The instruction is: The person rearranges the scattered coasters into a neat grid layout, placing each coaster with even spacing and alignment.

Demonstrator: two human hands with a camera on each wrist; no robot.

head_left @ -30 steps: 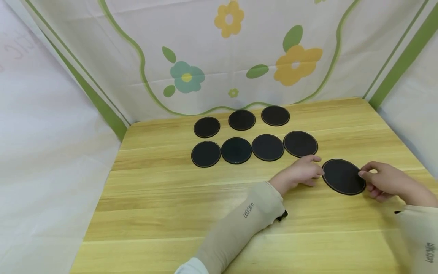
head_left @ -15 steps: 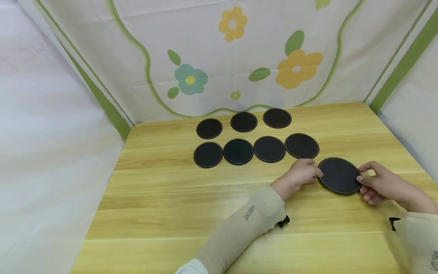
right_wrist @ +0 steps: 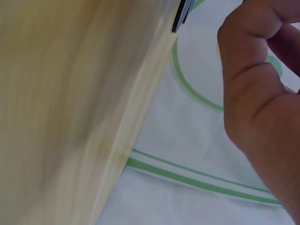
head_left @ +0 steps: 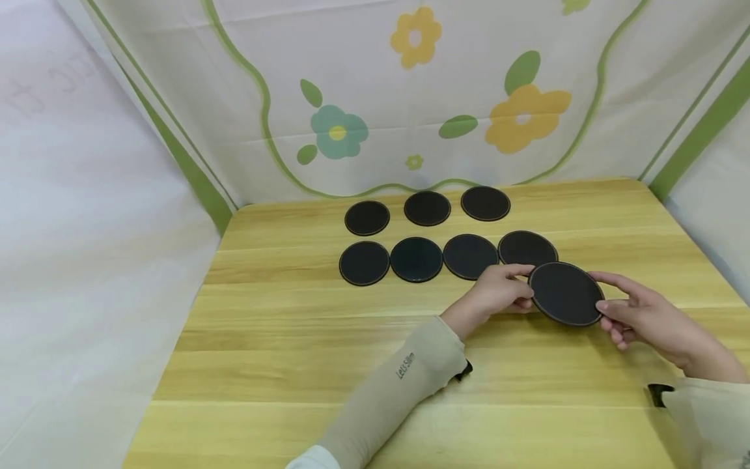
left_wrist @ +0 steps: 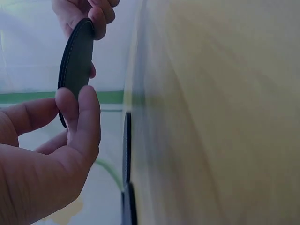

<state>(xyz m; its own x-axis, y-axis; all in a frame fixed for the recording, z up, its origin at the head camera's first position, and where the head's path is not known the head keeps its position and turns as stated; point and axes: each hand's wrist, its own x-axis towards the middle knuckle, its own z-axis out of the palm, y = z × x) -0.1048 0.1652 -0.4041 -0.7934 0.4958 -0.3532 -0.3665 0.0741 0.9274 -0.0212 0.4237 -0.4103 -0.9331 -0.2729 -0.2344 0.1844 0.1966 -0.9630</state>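
Head view: the left hand [head_left: 498, 292] and the right hand [head_left: 635, 312] both pinch one black round coaster [head_left: 565, 293] by its edges, left at 9 o'clock, right at 3 o'clock. It is lifted off the wooden table [head_left: 293, 365]. Seven more coasters [head_left: 416, 259] lie at 11 o'clock from it.

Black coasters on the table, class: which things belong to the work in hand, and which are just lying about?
In hand:
- held coaster, lifted off the table
- left hand and right hand, each pinching an edge
- seven laid-out coasters, in two rows

Lying about:
- wooden table
- flowered cloth backdrop
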